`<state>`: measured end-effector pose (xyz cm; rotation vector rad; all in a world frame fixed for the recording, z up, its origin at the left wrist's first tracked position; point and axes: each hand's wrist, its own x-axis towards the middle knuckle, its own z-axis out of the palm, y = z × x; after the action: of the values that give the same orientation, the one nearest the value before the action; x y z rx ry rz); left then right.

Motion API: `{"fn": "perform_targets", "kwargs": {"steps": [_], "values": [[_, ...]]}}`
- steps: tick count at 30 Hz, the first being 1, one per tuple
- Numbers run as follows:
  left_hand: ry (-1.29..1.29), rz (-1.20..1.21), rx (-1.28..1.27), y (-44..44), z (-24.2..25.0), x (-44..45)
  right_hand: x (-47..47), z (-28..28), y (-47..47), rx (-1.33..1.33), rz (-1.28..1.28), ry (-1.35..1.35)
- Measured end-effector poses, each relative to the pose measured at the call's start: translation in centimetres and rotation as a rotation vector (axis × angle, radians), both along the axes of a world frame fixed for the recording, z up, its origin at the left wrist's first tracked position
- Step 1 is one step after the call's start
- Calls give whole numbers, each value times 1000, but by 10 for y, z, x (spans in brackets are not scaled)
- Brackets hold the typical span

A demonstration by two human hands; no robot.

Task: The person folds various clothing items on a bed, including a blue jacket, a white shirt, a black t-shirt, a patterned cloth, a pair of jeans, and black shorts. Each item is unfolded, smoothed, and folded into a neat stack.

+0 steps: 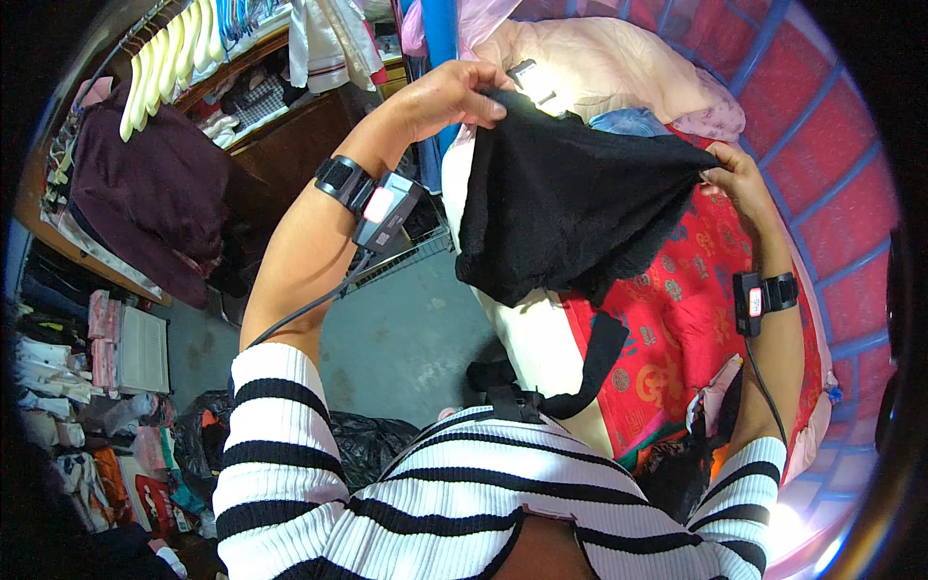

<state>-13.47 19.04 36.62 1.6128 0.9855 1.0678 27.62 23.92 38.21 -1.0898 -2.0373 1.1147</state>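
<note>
A black cloth garment hangs stretched between my two hands above the edge of a bed. My left hand pinches its upper left corner between thumb and fingers. At the upper right corner, my right hand grips the fabric the same way. The cloth droops in loose folds, and its exact kind cannot be told. Under it lies a red patterned bed cover. Part of a folded blue denim piece shows behind the garment. Each forearm wears a strapped device with a cable.
A pale quilt is heaped at the bed's far end, near a blue post. Cream hangers and a dark purple garment hang on the left. Packed clothes and a black plastic bag lie around the grey floor.
</note>
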Motion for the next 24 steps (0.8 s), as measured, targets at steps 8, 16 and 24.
{"fn": "perform_targets", "kwargs": {"steps": [8,16,24], "values": [[281,-44,42,21,-12,21,15,-17,20,-25,28,166],[24,1,212,74,-9,89,12,-16,72,-12,-103,523],[90,-231,476,102,38,162,12,29,86,55,158,847]]}}
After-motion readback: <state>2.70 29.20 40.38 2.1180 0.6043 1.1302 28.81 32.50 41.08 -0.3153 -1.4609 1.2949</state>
